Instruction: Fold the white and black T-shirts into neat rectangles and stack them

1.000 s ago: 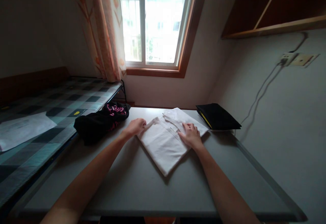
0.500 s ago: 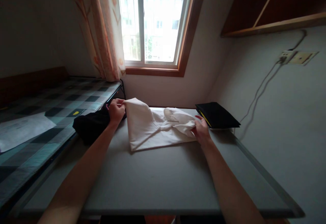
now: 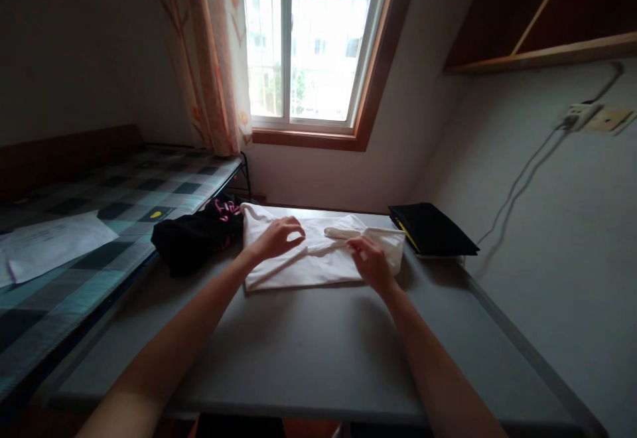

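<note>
A white folded cloth bag with straps (image 3: 318, 255) lies flat on the grey table (image 3: 308, 352), its long side across my view. My left hand (image 3: 277, 237) rests on the bag's left half with fingers curled and spread, holding nothing. My right hand (image 3: 369, 260) lies on the right half near a strap, fingers extended and pressing the fabric down. A black garment with pink lettering (image 3: 199, 239) sits bunched just left of the bag.
A black folder with a yellow edge (image 3: 432, 229) lies at the table's far right corner by the wall. A bed with a checked cover (image 3: 74, 232) and a white sheet of paper (image 3: 52, 242) adjoins the table on the left. Window and curtain stand behind.
The bag was lifted by both hands, turned from a diagonal to a crosswise position and laid down. Both hands have let go of its edges and now rest on top.
</note>
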Motion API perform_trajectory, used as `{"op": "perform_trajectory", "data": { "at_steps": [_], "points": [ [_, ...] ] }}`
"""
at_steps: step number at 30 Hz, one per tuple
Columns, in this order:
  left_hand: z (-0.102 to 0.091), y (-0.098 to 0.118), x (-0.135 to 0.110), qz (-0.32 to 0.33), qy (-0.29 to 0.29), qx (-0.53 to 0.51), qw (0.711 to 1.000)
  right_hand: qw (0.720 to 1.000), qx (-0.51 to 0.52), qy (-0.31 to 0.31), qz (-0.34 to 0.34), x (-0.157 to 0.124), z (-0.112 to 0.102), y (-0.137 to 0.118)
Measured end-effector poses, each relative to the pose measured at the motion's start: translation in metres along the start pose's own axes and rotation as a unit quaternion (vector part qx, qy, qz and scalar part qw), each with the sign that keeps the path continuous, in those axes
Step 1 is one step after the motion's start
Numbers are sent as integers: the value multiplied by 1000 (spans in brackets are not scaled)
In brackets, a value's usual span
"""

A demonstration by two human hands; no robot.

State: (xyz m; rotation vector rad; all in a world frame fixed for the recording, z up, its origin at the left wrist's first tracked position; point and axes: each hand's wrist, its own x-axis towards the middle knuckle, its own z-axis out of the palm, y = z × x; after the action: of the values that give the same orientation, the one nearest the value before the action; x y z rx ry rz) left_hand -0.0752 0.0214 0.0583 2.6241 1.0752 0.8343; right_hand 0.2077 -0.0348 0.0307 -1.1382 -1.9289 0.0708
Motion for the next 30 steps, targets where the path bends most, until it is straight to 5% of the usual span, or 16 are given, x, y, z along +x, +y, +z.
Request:
{"op": "perform_trajectory", "data": {
  "at_steps": [2, 4, 13, 19, 25, 30],
  "points": [
    [13, 10, -4, 22, -77, 45, 996, 991, 0, -131, -28, -4, 13, -4],
    [23, 16, -8, 7, -113, 105, 988, 981, -37, -188, -31, -8, 20, -4],
    [49, 25, -8, -49, -95, 235, 966, 972, -134, -183, 61, -12, 26, 8],
    [35, 22, 7, -177, -63, 39, 981, 974, -115, -186, 54, -15, 30, 9],
    [17, 24, 15, -208, -14, -262, 942, 973, -93, -208, 32, -14, 27, 2],
    [22, 31, 10, -173, -24, -283, 943, 970, -138, -195, 42, -10, 25, -2]
  ]
}}
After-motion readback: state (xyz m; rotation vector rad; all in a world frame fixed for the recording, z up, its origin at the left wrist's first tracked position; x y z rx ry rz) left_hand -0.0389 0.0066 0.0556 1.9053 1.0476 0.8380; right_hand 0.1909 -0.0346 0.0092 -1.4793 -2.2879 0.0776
